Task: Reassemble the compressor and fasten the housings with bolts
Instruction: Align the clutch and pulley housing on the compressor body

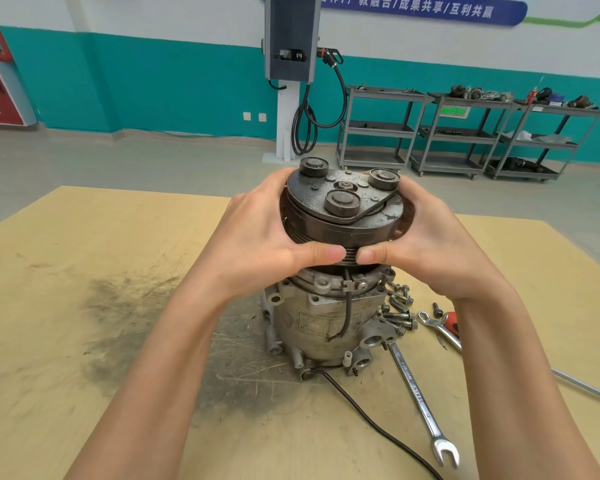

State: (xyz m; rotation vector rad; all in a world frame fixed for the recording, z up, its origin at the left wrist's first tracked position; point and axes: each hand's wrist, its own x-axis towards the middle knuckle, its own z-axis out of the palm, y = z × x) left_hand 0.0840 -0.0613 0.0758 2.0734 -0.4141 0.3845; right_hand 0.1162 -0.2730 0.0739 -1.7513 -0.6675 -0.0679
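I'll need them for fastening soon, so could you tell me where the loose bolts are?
The bolts lie piled on the table, right of the compressor body, beside the wrenches.

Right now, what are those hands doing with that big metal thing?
A person grips the round pulley with both the left hand and the right hand, on top of the compressor body standing upright on the wooden table. Loose bolts and a long wrench lie beside it, so the bolting isn't finished yet.
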